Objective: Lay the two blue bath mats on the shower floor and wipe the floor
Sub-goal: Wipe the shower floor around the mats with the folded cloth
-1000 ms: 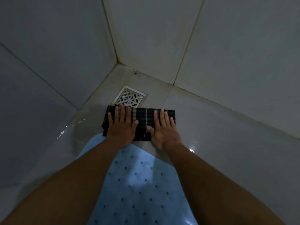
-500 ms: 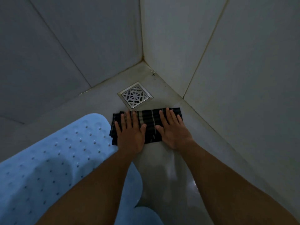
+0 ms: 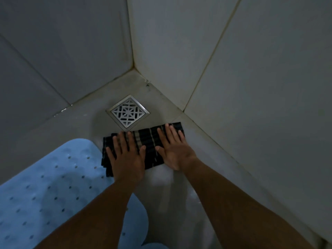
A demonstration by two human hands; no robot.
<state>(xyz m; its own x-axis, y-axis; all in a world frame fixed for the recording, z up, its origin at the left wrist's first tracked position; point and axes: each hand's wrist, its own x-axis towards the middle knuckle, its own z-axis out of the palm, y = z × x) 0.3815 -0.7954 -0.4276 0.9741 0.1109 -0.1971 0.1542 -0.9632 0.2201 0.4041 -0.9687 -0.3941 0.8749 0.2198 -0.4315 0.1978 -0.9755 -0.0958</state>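
Flat-fingered, my left hand (image 3: 126,159) and right hand (image 3: 175,150) press the folded cloth (image 3: 150,141), now slid right past the drain (image 3: 128,111) toward the wall (image 3: 251,123). Wiping continues beside a blue mat (image 3: 45,194) laid near left.

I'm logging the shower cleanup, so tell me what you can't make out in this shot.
Head view:
Blue bath mat: cut off by the left and bottom edges, partly under the left forearm; a second mat cannot be confirmed.
Striped cloth: partly covered by the left hand and right hand.
Shower floor under the cloth: hidden.
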